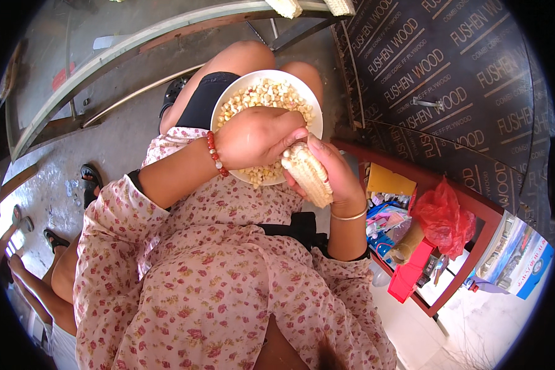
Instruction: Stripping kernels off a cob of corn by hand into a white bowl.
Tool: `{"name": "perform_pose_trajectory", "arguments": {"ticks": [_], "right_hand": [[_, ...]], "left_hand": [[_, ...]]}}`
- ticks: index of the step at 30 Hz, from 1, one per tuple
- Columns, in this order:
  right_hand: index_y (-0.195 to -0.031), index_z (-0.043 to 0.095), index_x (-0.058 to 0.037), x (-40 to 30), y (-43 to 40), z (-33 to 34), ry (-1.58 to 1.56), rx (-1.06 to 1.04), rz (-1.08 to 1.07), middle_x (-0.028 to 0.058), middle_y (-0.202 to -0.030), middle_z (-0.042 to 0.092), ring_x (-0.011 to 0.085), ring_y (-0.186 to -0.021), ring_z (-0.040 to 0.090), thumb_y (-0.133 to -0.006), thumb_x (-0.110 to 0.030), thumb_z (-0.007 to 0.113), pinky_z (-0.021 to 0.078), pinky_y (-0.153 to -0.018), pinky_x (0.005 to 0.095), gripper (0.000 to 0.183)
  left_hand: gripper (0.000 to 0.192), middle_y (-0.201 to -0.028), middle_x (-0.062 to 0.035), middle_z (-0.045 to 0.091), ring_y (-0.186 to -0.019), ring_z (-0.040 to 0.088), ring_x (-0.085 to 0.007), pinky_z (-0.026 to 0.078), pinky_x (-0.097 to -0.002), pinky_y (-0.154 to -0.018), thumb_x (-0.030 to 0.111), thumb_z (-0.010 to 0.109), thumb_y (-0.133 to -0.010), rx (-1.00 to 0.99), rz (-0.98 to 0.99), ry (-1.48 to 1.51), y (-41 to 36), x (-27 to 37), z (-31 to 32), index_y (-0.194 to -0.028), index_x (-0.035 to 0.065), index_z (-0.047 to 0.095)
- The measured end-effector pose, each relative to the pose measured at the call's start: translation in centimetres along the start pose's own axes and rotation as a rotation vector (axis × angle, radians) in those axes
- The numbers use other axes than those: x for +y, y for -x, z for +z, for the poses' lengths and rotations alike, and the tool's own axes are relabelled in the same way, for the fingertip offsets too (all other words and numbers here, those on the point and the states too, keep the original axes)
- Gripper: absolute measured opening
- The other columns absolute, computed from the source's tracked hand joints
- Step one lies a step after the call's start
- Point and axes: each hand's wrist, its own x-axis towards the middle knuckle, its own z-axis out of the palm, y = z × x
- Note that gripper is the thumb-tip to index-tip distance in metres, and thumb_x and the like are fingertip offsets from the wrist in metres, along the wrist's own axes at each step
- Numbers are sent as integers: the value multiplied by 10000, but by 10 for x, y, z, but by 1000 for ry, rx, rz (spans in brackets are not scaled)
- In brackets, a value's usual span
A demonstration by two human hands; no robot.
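Note:
My right hand (pixel 335 169), with a thin bangle at the wrist, holds a partly shelled corn cob (pixel 309 178) tilted beside the bowl's near right rim. Pale kernels remain at its upper end and along one side; elsewhere it is bare. My left hand (pixel 259 136), wearing a red bead bracelet (pixel 211 152), is curled over the bowl, its thumb at the cob's upper end. Its other fingertips are hidden, so whether it grips anything cannot be seen. The white bowl (pixel 319 115) rests on my lap and holds many loose yellow and white kernels (pixel 263 95).
A metal-edged table frame (pixel 166 23) stands ahead, with cobs (pixel 284 7) at its top edge. At right are printed plywood panels (pixel 444 69) and a red-framed shelf (pixel 483 245) with a red plastic bag (pixel 444 217). Another person's legs (pixel 37 282) show at lower left.

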Motion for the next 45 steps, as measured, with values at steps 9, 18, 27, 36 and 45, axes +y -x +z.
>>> {"name": "perform_pose_trajectory", "arguments": {"ticks": [9, 18, 27, 36, 45], "right_hand": [[-1079, 617, -74, 15, -8, -21, -285, -82, 67, 157, -731, 632, 231, -460, 566, -1031, -556, 357, 451, -379, 310, 549], [-940, 638, -42, 8, -5, -7, -262, -16, 86, 118, -675, 642, 183, -428, 576, -1036, -551, 374, 451, -350, 290, 581], [-1051, 639, 2, 14, 1, -13, -500, -392, 153, 163, -671, 612, 214, -427, 544, -1037, -572, 293, 433, -349, 310, 671], [-1128, 607, 36, 12, -1, -14, -580, -333, 139, 195, -695, 606, 243, -440, 556, -1030, -575, 254, 477, -370, 339, 713], [-1019, 658, 0, 17, -8, -16, -599, -310, 99, 218, -745, 671, 311, -483, 647, -1032, -547, 303, 538, -389, 384, 653]], "left_hand": [[243, -837, -60, 598, -707, 616, -140, 519, -312, -649, 215, 475, -1080, -50, -370, 397, -5, 3, -5, -1019, 10, 588], [225, -813, -124, 604, -713, 627, -341, 504, -435, -647, 285, 618, -960, -189, -6, -184, 0, 16, -12, -934, 67, 568], [321, -716, -104, 606, -632, 627, -302, 510, -403, -596, 321, 506, -1050, -83, -14, 96, 0, 16, -13, -867, 69, 586], [178, -878, -121, 641, -832, 629, -303, 493, -390, -784, 202, 636, -958, -23, -35, 153, -9, 2, -19, -960, 25, 653], [208, -979, -107, 645, -932, 623, -334, 474, -435, -869, 198, 694, -884, -65, 219, -145, -12, 19, -18, -1020, 61, 617]]}}
